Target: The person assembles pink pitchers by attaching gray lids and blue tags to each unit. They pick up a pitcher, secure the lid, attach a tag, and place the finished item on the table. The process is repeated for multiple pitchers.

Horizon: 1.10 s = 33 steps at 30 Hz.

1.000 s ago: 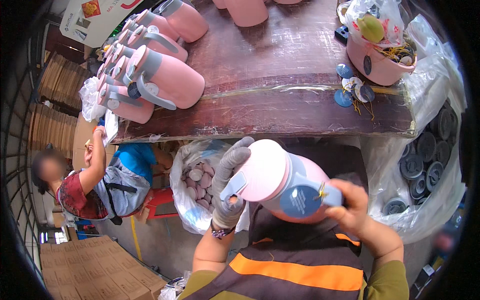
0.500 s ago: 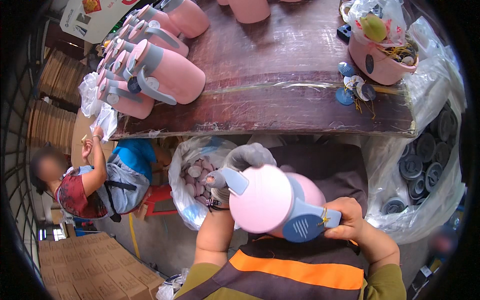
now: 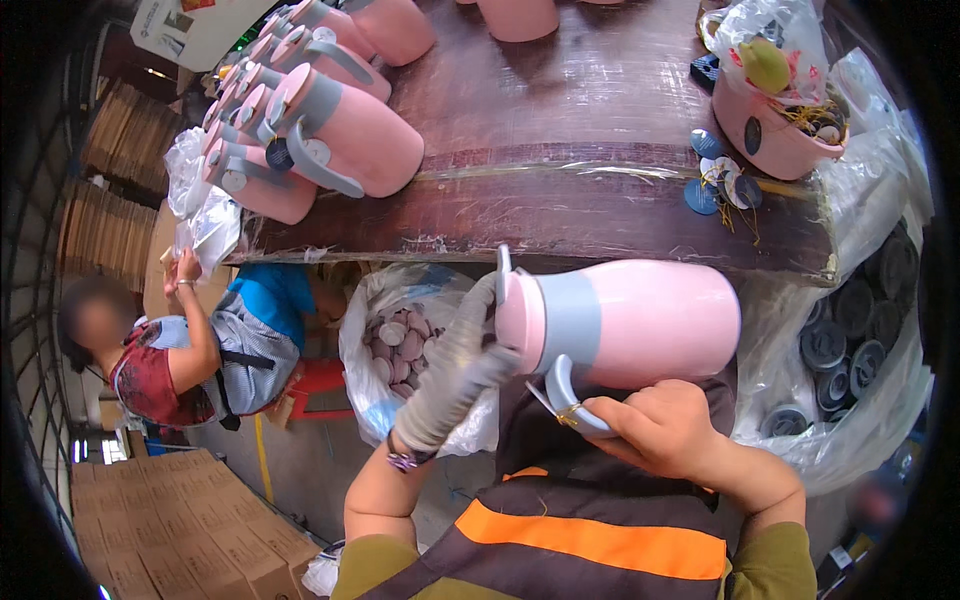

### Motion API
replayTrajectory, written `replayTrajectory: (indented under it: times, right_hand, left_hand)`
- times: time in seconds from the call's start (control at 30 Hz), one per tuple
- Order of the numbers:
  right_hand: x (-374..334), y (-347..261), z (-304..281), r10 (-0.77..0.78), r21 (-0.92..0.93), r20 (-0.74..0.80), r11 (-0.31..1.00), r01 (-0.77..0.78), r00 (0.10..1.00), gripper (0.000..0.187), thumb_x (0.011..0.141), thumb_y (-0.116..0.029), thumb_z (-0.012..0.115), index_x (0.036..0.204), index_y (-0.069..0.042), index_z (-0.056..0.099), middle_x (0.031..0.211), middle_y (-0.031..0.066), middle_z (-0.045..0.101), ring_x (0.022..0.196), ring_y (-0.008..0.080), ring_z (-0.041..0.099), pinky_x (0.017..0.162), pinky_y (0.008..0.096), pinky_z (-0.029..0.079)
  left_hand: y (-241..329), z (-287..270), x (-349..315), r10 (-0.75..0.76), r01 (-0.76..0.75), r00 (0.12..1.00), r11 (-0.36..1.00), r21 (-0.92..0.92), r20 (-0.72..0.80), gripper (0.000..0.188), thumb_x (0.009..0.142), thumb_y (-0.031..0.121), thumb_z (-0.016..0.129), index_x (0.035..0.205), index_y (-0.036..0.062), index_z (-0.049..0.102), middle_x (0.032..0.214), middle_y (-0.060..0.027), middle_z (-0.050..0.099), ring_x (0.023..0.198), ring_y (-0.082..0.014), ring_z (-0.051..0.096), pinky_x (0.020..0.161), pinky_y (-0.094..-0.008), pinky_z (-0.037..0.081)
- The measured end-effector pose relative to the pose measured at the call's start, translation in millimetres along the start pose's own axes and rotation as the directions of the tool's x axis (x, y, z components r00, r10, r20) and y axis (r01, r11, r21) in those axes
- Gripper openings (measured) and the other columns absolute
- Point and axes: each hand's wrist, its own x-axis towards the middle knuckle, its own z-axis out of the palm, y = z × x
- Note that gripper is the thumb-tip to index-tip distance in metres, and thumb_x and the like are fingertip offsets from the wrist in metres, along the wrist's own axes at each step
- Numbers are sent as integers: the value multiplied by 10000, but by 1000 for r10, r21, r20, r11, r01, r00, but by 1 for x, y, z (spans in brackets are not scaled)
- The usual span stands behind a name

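The biggest change concerns the pink thermos jug. Half a second ago its lid end pointed toward the camera and its dark blue bottom disc was showing beside the right hand; now it lies on its side, in the air just in front of the near edge of the brown table, with the grey collar and spout end to the person's left and the body to the right. My judgement is that the jug is being turned over for the work on its handle or lid end, and that it is not yet ready to be put down.

The right hand, bare, is closed on the grey handle under the jug, and a small yellow string loop sits at the fingers. The left hand, in a grey knitted glove, is laid against the spout end with the fingers rather straight; whether it grips something there I cannot tell.

Next to this, the table seems to have moved only because the head moved.

Hard to make out: the spout itself is hidden behind the glove, and the bottom disc is no more visible. The white bag of round pinkish pieces under the table edge is half covered by the left arm. The finished pink jugs at the far left corner overlap each other, so I cannot count them. The small blue tags near the right edge are too small to read
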Motion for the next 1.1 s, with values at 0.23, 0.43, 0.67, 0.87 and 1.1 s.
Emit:
replayTrajectory:
  times: [0.23,0.43,0.67,0.87,1.1]
  right_hand:
    - [-1,10,-16,-139,48,102,990,134,985,423,713,-209,763,1109,-111,651,594,-30,493,444,131,498,411,264,392]
    - [17,11,-67,-56,-60,-171,997,47,984,477,708,-294,777,1122,-93,653,722,0,599,552,157,556,480,281,419]
    - [19,55,-35,224,417,4,885,-205,975,513,814,-465,642,1095,-35,644,835,109,653,715,265,644,622,316,483]
    - [25,56,-3,342,533,-135,816,-223,930,550,867,-530,569,965,9,622,839,66,627,731,175,604,657,284,472]
    - [160,20,74,378,702,-345,712,-32,859,306,970,-285,515,1092,-6,556,952,52,550,898,130,500,809,274,414]
  left_hand:
    - [-24,-1,-3,163,-174,985,924,340,59,1024,641,345,818,1416,-12,251,1269,-188,445,1172,-285,469,1007,-390,380]
    - [16,-5,-9,363,-431,901,802,414,235,1121,564,335,859,1432,7,230,1357,-207,401,1201,-328,475,1023,-401,378]
    - [53,-7,-15,230,-493,789,791,363,570,913,540,415,850,1258,-2,469,1284,-259,470,1174,-414,501,1023,-439,377]
    - [75,-36,-18,461,-641,766,592,488,447,766,638,308,779,1277,19,470,1271,-245,472,1140,-419,505,970,-490,408]
    - [9,-54,-16,714,-567,686,408,716,136,298,710,145,687,996,77,632,873,-54,643,816,-291,616,755,-405,481]
